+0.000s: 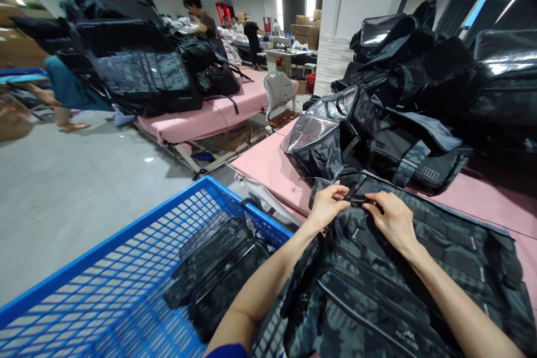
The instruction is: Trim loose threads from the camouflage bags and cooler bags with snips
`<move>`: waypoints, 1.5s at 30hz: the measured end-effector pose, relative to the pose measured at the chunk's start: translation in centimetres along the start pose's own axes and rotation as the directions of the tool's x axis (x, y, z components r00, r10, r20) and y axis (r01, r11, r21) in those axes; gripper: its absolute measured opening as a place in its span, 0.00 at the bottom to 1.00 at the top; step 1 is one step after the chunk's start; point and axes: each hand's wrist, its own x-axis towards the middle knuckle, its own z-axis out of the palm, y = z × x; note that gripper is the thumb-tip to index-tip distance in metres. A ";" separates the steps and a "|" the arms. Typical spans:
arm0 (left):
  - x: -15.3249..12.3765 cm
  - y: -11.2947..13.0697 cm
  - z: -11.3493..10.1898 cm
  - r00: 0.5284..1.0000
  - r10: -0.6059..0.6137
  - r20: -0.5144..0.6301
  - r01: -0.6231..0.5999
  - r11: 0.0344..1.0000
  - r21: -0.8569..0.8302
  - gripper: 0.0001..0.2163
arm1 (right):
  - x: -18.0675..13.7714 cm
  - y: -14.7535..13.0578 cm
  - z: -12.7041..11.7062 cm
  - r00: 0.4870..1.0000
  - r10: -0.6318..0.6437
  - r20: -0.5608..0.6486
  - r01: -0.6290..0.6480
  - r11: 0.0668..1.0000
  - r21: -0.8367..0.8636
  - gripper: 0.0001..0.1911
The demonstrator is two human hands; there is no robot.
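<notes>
A dark camouflage backpack lies in front of me at the pink table's edge, its front zip pocket and small white logo facing me. At its far edge, my left hand pinches a bit of dark fabric or strap between thumb and fingers. Close by on the right, my right hand is also closed, thumb against fingers, on the same edge. The small piece between the fingertips is too dark to make out. Beneath and to the right of my right forearm spreads another camouflage bag.
A blue plastic basket on the left holds folded camouflage bags. Silver-lined bags and a black heap cover the pink table. Beyond are a second pink table, a grey chair and a co-worker.
</notes>
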 end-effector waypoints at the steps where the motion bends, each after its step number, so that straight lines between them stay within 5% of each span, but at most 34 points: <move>1: 0.0 -0.1 0.1 1.000 -0.009 -0.002 0.009 1.000 -0.016 0.15 | 0.1 0.0 0.1 0.998 0.059 0.025 -0.061 0.995 0.078 0.13; 4: 0.1 -0.5 0.5 1.000 0.006 0.008 -0.006 0.999 -0.042 0.15 | 0.3 -0.1 -0.1 0.949 0.261 0.178 -0.313 0.851 0.421 0.14; 6: 0.3 -0.8 0.8 0.999 0.032 0.008 -0.032 0.999 -0.029 0.14 | 0.5 -0.3 -0.8 0.905 0.327 0.273 -0.422 0.603 0.676 0.18; 8: 0.4 -1.1 0.8 0.999 0.051 0.004 -0.051 0.999 0.006 0.13 | 0.8 -0.3 -1.7 0.891 0.348 0.291 -0.411 0.346 0.843 0.22; 10: 0.3 -1.1 0.6 0.998 0.060 0.014 -0.060 0.997 0.037 0.12 | 1.0 0.0 -2.6 0.886 0.399 0.237 -0.363 0.278 0.890 0.22; 15: -0.7 0.3 0.3 0.978 0.201 0.056 -0.208 0.933 0.295 0.17 | -0.5 2.2 -2.4 0.852 0.515 0.093 -0.478 0.693 0.540 0.20; 20: -1.4 1.8 1.3 0.925 0.379 0.011 -0.301 0.717 0.629 0.06 | -2.2 2.1 -1.5 0.887 0.449 0.110 -0.462 0.847 0.265 0.20; 24: -1.1 1.9 0.8 0.957 0.288 -0.033 -0.212 0.772 0.599 0.06 | -2.0 0.7 -1.4 0.959 0.284 0.021 -0.285 0.956 0.076 0.17; 29: -0.7 2.0 0.1 0.972 0.223 -0.074 -0.156 0.850 0.503 0.06 | -1.0 0.0 -0.3 0.999 0.036 -0.012 -0.037 0.996 -0.077 0.15; 35: -0.4 2.2 -0.3 0.979 0.199 -0.038 -0.171 0.913 0.369 0.06 | -0.7 -0.1 0.2 0.998 -0.064 -0.021 0.059 0.983 -0.176 0.14; 40: -0.8 2.9 -2.6 0.948 0.004 0.319 -0.108 0.945 0.309 0.17 | -1.1 0.8 -0.4 0.993 0.106 -0.045 -0.108 0.994 -0.030 0.14; 45: -0.8 2.1 -1.5 0.965 0.245 0.093 -0.249 0.742 0.622 0.10 | -1.3 0.7 -0.7 0.994 0.106 -0.035 -0.107 0.993 -0.041 0.16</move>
